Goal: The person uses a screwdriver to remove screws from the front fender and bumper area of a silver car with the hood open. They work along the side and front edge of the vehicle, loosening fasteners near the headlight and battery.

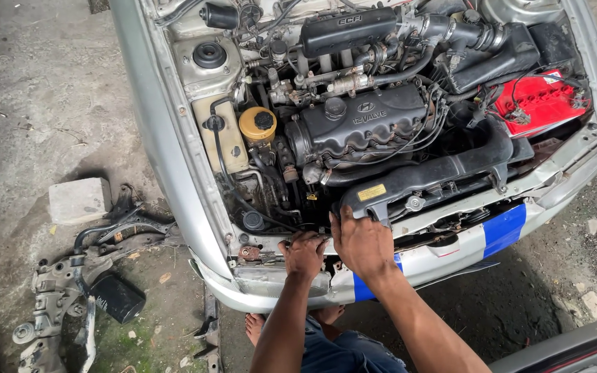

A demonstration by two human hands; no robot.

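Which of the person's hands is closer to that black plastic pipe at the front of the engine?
The right hand: its fingertips already touch the black pipe's lower end. The left hand rests lower, on the car's front panel.

Tight gap at the front crossmember, black intake duct and hoses crowding above; open concrete floor left.

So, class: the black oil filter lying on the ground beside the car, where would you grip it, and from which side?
Grip the black oil filter around its round body, coming from above. It lies on its side on the ground, curved wall exposed, with the removed metal subframe parts close on one side.
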